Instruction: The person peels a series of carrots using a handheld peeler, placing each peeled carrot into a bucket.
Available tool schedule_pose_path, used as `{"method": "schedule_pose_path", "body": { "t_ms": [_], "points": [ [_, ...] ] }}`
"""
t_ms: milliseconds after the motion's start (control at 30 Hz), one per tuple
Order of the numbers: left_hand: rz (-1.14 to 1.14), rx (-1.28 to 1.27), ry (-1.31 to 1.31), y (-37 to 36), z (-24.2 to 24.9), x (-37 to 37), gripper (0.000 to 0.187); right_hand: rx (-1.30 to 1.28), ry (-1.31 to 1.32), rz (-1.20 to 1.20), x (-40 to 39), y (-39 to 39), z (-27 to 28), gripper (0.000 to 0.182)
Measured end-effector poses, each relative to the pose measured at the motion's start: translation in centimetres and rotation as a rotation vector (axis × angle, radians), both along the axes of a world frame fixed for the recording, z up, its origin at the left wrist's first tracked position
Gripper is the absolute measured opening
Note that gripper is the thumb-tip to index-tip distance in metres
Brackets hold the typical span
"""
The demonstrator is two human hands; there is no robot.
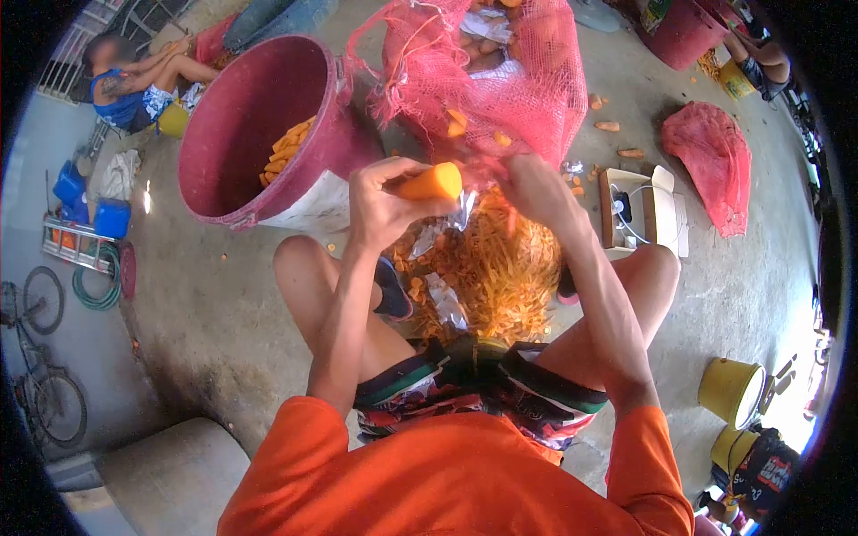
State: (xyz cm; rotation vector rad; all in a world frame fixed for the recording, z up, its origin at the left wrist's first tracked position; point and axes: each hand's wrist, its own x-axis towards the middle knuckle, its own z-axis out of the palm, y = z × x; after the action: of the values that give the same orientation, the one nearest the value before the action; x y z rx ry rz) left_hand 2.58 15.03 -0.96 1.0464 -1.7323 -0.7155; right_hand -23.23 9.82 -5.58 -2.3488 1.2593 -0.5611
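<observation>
My left hand [382, 204] is wrapped around a peeled carrot [433, 183], its thick, cut-looking end toward the right. Close by on the right, my right hand [542, 192] is closed, with a pinkish blur at its fingers; what it holds is too smeared to name. Beneath both hands a heap of carrot peelings [514, 268] covers the floor between my feet, with crumpled foil-like scraps [447, 301] on it. In front lies a pink mesh sack [527, 98] with unpeeled carrots inside. A large pink tub [210, 152] at the left contains peeled carrots [288, 152].
An open cardboard box [617, 210] with a white cable sits right of the peelings, near a red mesh bag [710, 165]. Yellow buckets [731, 391] stand at the lower right. Other people [134, 85] sit at the far left and far right. A bicycle [45, 357] stands left.
</observation>
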Motion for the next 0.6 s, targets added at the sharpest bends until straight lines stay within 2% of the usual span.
{"method": "schedule_pose_path", "body": {
  "t_ms": [33, 133, 167, 200, 267, 333, 400, 467, 533, 600],
  "points": [
    [-0.012, -0.023, 0.049, 0.0, 0.0, 0.0, 0.045, 0.088, 0.104, -0.123, -0.4, -0.8, -0.5, 0.024],
    [-0.131, 0.029, 0.057, -0.2, 0.3, 1.1, 0.049, 0.082, 0.185, -0.064, -1.5, -0.6, -0.6, 0.034],
    [-0.201, 0.14, 0.105, -0.2, 0.4, 1.6, 0.05, 0.136, 0.117, -0.067, -1.6, -0.2, -0.5, 0.031],
    [-0.262, 0.151, 0.107, -0.4, -0.2, 3.0, 0.042, 0.132, 0.123, -0.062, -1.5, 0.3, 0.1, 0.031],
    [-0.137, 0.222, 0.462, -0.5, -1.2, 5.0, 0.05, 0.26, 0.244, -0.029, -1.2, 1.2, 1.2, 0.033],
    [-0.323, 0.35, 1.455, -2.3, 0.1, 7.3, 0.04, 0.235, 0.265, 0.015, -1.7, 1.1, -0.1, 0.034],
    [-0.437, 0.52, 2.113, -3.6, -1.9, 12.2, 0.031, 0.223, 0.221, 0.027, -1.7, 1.2, 0.2, 0.035],
    [-0.338, 0.501, 2.005, -3.0, -3.0, 11.9, 0.03, 0.225, 0.204, 0.021, -1.6, 1.5, 1.3, 0.036],
    [-0.42, 0.554, 1.835, -3.0, -2.9, 9.6, 0.029, 0.224, 0.181, 0.011, -1.7, 1.4, 1.9, 0.036],
    [-0.344, 0.607, 1.629, -4.0, -2.6, 7.0, 0.029, 0.201, 0.22, 0.025, -1.9, 1.3, 2.1, 0.035]
  ]
}}
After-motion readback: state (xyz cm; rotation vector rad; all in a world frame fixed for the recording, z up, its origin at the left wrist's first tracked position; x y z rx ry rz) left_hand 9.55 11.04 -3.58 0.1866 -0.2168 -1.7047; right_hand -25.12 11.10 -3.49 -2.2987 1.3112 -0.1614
